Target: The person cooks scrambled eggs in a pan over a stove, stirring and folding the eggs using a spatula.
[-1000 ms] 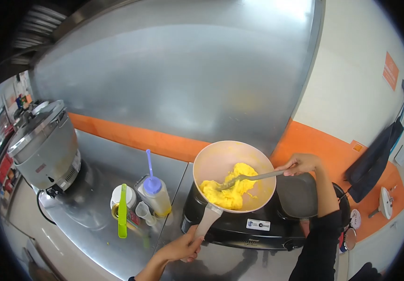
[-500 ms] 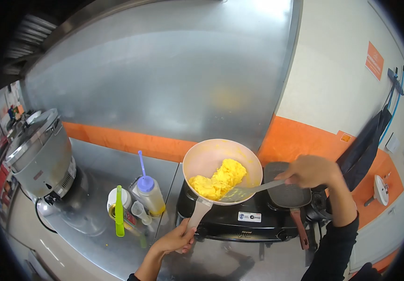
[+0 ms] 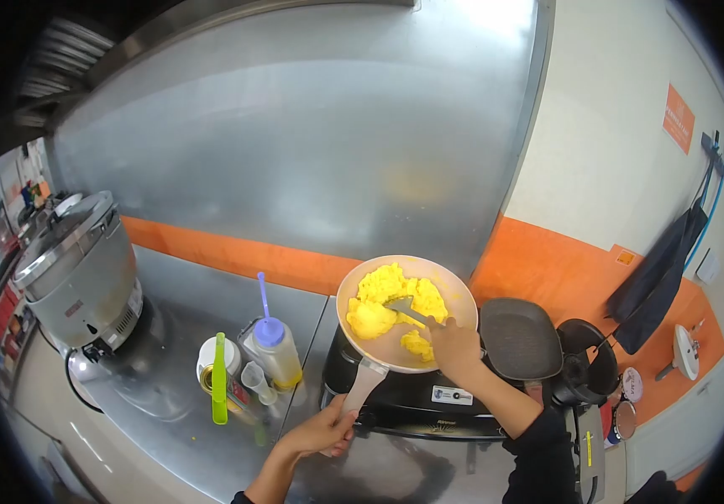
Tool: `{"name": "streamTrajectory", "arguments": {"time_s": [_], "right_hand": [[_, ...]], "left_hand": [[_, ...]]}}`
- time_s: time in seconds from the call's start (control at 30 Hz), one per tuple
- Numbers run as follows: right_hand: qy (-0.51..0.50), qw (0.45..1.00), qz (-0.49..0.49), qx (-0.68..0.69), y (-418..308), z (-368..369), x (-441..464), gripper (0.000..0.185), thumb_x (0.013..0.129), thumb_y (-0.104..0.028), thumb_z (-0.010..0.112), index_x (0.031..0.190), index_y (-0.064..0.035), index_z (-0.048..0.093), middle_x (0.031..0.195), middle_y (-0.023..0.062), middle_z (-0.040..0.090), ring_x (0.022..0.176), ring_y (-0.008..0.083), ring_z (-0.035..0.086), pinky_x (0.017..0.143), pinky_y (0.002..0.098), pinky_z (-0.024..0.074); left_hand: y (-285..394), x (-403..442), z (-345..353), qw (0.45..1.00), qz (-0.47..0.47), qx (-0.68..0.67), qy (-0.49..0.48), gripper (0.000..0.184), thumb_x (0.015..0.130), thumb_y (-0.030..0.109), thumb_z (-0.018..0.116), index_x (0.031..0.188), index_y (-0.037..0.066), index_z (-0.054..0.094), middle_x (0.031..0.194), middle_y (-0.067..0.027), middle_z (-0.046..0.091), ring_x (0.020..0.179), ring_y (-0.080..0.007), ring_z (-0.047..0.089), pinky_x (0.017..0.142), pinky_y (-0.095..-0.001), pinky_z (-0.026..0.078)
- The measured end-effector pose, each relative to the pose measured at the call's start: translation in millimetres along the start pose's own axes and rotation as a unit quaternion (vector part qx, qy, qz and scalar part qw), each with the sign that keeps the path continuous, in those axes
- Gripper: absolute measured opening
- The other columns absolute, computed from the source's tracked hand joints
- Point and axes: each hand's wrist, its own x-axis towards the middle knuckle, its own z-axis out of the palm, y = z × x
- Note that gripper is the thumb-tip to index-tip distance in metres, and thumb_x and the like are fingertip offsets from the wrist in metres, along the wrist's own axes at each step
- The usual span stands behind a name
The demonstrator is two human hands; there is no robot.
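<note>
My left hand (image 3: 326, 427) is wrapped round the pale handle of a frying pan (image 3: 459, 296), which sits over the left side of a black gas stove (image 3: 425, 405). Scrambled eggs (image 3: 370, 319) lie in the pan in yellow clumps, with one smaller piece near the front right. My right hand (image 3: 456, 346) grips a grey spatula (image 3: 410, 312) above the pan's right side. The spatula's blade is in among the eggs and partly covered by them.
A square dark grill pan (image 3: 520, 338) rests on the stove's right side, beside a black pot-like item (image 3: 587, 361). Left of the stove stand a squeeze bottle (image 3: 275, 353) with a purple cap, a can and a green-handled tool (image 3: 220, 378). A large rice cooker (image 3: 81, 277) is further left.
My right hand has moved left and down over the pan. The eggs have gone from one mass to several spread clumps. My left hand keeps hold of the handle.
</note>
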Motion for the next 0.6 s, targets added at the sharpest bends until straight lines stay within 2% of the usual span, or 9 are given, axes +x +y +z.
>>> {"name": "streamTrajectory", "arguments": {"time_s": [0.1, 0.23, 0.3, 0.37, 0.43, 0.47, 0.6], "right_hand": [[-0.053, 0.998, 0.02, 0.025, 21.5, -33.4, -8.0, 0.037, 0.082, -0.014, 0.054, 0.118, -0.0223, 0.06, 0.083, 0.0105, 0.062, 0.064, 0.0282, 0.066, 0.055, 0.0403, 0.0523], [-0.066, 0.997, 0.025, 0.013, 43.4, -98.9, -27.0, 0.034, 0.084, -0.014, 0.052, 0.116, -0.0174, 0.061, 0.08, 0.0135, 0.064, 0.068, 0.0313, 0.066, 0.059, 0.0416, 0.0524], [-0.085, 0.995, 0.04, 0.013, 55.1, -102.7, -22.7, 0.032, 0.084, -0.013, 0.05, 0.114, -0.0142, 0.062, 0.08, 0.015, 0.064, 0.071, 0.0328, 0.067, 0.061, 0.041, 0.0529], [-0.054, 0.995, 0.081, 0.029, 65.9, -89.2, -12.1, 0.028, 0.083, -0.011, 0.05, 0.107, -0.0126, 0.064, 0.076, 0.0177, 0.065, 0.072, 0.0354, 0.066, 0.063, 0.0441, 0.0524], [-0.025, 0.995, 0.09, 0.037, 85.5, -52.8, 0.5, 0.024, 0.083, -0.013, 0.051, 0.102, -0.0116, 0.065, 0.075, 0.0186, 0.064, 0.072, 0.0357, 0.066, 0.063, 0.045, 0.0524], [0.005, 0.994, 0.098, 0.044, 96.1, -32.4, 9.2, 0.021, 0.083, -0.014, 0.052, 0.097, -0.0105, 0.066, 0.074, 0.0196, 0.064, 0.071, 0.0359, 0.066, 0.063, 0.046, 0.0523], [-0.035, 0.996, 0.072, 0.034, 136.4, 34.3, 54.0, 0.019, 0.081, -0.015, 0.054, 0.092, -0.0073, 0.067, 0.073, 0.0221, 0.064, 0.069, 0.0368, 0.065, 0.061, 0.045, 0.0522]], "left_hand": [[3.6, 0.0, -1.6, 1.0, 0.002, 0.01, 0.002, 0.038, 0.1, 0.024, 0.043, 0.132, 0.012, 0.025, 0.075, -0.0023, 0.043, 0.054, -0.0082, 0.038, 0.046, -0.0236, 0.037], [-1.7, 1.7, -2.6, 1.0, -0.01, -0.004, -0.008, 0.044, 0.101, 0.024, 0.043, 0.137, 0.013, 0.021, 0.076, -0.0021, 0.041, 0.053, -0.0078, 0.036, 0.047, -0.023, 0.036], [-2.0, 1.4, -1.6, 1.0, -0.01, -0.012, -0.009, 0.044, 0.101, 0.024, 0.043, 0.138, 0.013, 0.021, 0.076, -0.0021, 0.042, 0.053, -0.0079, 0.036, 0.047, -0.0229, 0.036], [-0.7, 0.0, -0.8, 1.0, -0.008, -0.019, -0.009, 0.045, 0.101, 0.024, 0.042, 0.138, 0.013, 0.021, 0.076, -0.0021, 0.042, 0.053, -0.0079, 0.037, 0.046, -0.0229, 0.036], [1.5, -0.6, -1.6, 1.0, 0.008, -0.009, -0.014, 0.034, 0.1, 0.024, 0.043, 0.125, 0.008, 0.027, 0.073, -0.0032, 0.043, 0.053, -0.0087, 0.041, 0.045, -0.0234, 0.038], [0.4, -0.1, -2.4, 1.0, 0.01, -0.008, -0.012, 0.034, 0.1, 0.024, 0.043, 0.125, 0.008, 0.027, 0.073, -0.0032, 0.043, 0.053, -0.0087, 0.041, 0.045, -0.0234, 0.038], [0.4, 1.6, -2.6, 1.0, 0.017, 0.014, -0.011, 0.035, 0.1, 0.025, 0.042, 0.126, 0.007, 0.026, 0.073, -0.0035, 0.044, 0.051, -0.0088, 0.04, 0.044, -0.0239, 0.038]]}}
